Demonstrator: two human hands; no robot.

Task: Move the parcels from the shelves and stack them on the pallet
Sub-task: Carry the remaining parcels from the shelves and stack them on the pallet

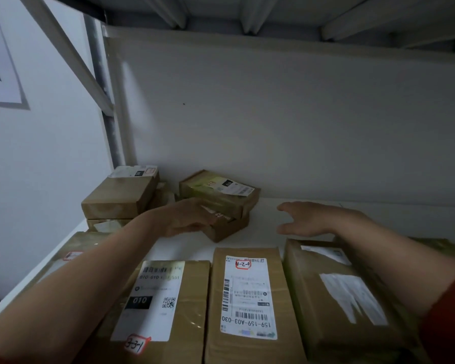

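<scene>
On the white shelf (268,219) near the back wall lies a small stack of flat brown parcels (221,195) with white labels. My left hand (184,219) touches the left side of that stack, fingers curved against the lower parcels. My right hand (307,219) hovers open to the right of the stack, a gap apart from it, thumb and fingers spread. Another stack of brown parcels (121,193) sits in the shelf's back left corner. The pallet is not in view.
Three larger brown parcels line the shelf's front: one labelled 010 (163,300), one labelled 159-159-A03-030 (247,298), one at the right (339,290). Another parcel (74,248) lies under my left forearm. An upper shelf (247,11) hangs low overhead. A wall stands left.
</scene>
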